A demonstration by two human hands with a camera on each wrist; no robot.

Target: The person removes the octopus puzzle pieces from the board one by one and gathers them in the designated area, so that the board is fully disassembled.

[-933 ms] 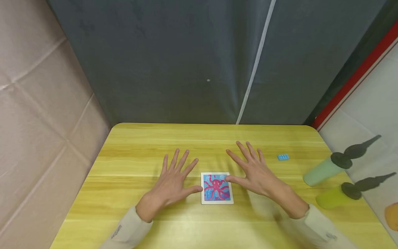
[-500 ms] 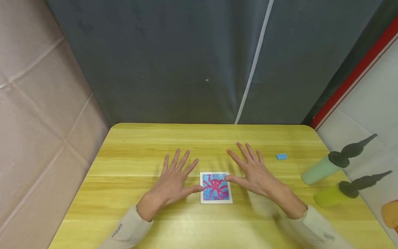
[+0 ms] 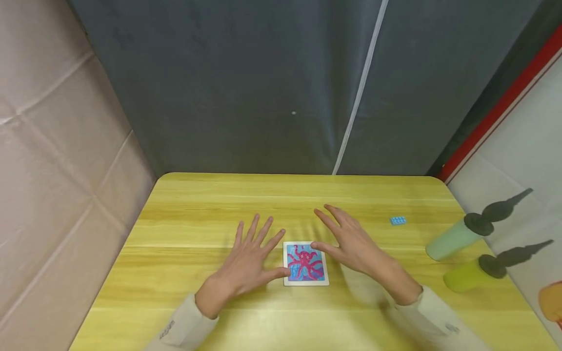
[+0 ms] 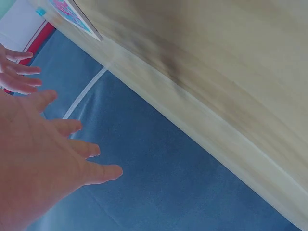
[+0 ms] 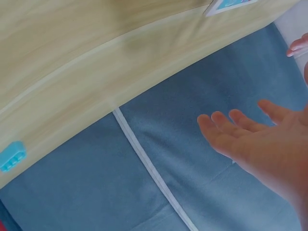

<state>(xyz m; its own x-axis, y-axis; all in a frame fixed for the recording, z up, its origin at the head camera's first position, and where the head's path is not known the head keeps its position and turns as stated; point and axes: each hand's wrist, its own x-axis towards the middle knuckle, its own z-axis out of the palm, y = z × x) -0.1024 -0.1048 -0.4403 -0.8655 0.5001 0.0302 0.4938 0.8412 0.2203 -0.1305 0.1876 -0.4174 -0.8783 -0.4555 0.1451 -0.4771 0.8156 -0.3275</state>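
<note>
A square white-edged picture tile (image 3: 306, 265) with a pink octopus on blue lies on the wooden table (image 3: 197, 195), in front of the person. Both hands hover over the table on either side of it. The left hand (image 3: 246, 265) has its fingers spread, and its thumb tip overlaps the tile's left edge in the head view. On the other side, the right hand (image 3: 355, 246) has loosely extended fingers, closer together, with its thumb over the tile's upper right corner. Neither hand grips anything. In the wrist views only part of the tile (image 4: 74, 17) shows.
A small light-blue toy brick (image 3: 398, 221) lies at the back right. Farther right stand a pale green bottle (image 3: 456, 240) and a yellow-green bottle (image 3: 467, 277), both with dark tops. A dark curtain (image 3: 241, 97) hangs behind the table's far edge.
The right hand has shifted slightly left, and its fingers have drawn closer together. The left hand has moved a little to the right and nearer the person. The tile stays in place.
</note>
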